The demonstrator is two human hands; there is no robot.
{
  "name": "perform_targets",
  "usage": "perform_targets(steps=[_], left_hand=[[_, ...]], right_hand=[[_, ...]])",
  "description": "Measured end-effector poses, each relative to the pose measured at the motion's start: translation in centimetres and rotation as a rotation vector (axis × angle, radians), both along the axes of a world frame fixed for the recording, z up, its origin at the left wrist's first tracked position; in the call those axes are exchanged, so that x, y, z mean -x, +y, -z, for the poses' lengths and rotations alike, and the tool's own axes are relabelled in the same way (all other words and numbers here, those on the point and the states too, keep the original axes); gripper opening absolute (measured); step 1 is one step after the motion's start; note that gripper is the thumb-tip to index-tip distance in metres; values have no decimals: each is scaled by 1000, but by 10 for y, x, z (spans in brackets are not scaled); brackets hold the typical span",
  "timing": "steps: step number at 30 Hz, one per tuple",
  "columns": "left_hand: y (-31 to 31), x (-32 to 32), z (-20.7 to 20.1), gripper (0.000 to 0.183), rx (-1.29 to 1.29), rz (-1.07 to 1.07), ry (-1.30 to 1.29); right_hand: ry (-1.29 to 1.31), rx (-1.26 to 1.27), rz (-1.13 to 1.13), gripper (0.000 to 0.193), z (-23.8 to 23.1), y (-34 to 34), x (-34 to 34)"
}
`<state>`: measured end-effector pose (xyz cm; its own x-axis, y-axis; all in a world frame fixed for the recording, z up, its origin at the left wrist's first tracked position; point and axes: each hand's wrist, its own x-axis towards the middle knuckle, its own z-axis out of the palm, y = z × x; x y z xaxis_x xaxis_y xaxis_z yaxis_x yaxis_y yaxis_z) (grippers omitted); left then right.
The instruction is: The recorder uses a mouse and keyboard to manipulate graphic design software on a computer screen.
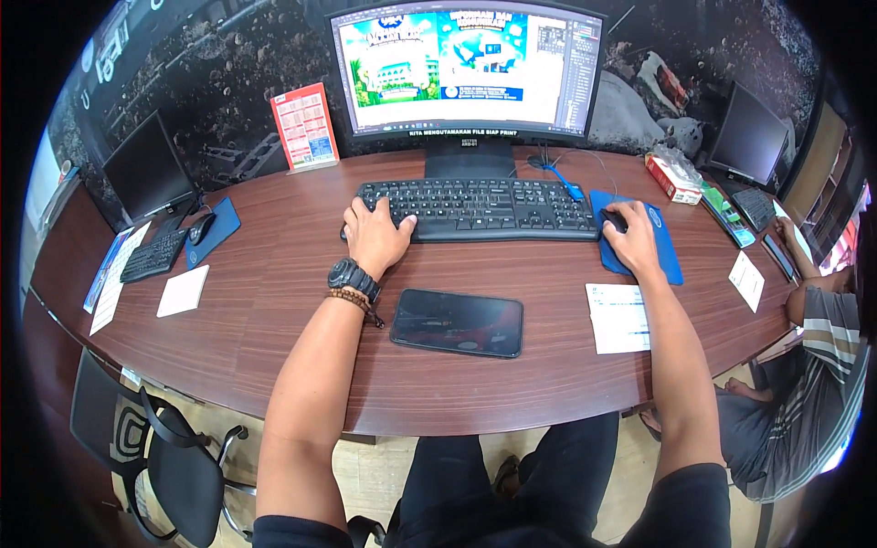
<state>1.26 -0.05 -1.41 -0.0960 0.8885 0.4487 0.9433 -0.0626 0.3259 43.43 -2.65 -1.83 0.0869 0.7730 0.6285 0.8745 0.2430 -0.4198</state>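
From the wearer's head, a wide fisheye view looks forward and down over the nearby desk (pixel 265 242).

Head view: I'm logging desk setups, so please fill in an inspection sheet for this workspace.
Surface: brown wood-grain desk, curved by the lens.
Things in use: black keyboard; dark mouse on a blue mouse pad; large lit monitor behind.
Clutter: dark-screened phone lying flat; white paper by the right forearm; red-and-white box at back right.
Hands: left hand on the keyboard's left end; right hand over the mouse.
Cables: blue cable near the keyboard's right part.
Surroundings: black chair at lower left; another person at right.
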Motion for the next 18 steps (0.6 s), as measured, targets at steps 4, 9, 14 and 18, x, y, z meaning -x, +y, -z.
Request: perform_targets(steps=[4, 9, 14, 18], left_hand=[[-2, -2, 0, 45, -55, 58, -12], [-4, -4, -2, 37, -22, 54, -39], [-3, -2, 1, 48, 25, 79, -5], [-5, -4, -1, 51, 58, 91, -19]], right_hand=[[15, 5, 2, 32, 2, -1, -2], [20, -7, -4, 31, 0, -2, -1], [51, 13, -65, 31, -1, -4, 1], [43, 9, -68, 33, -1, -4, -1]])
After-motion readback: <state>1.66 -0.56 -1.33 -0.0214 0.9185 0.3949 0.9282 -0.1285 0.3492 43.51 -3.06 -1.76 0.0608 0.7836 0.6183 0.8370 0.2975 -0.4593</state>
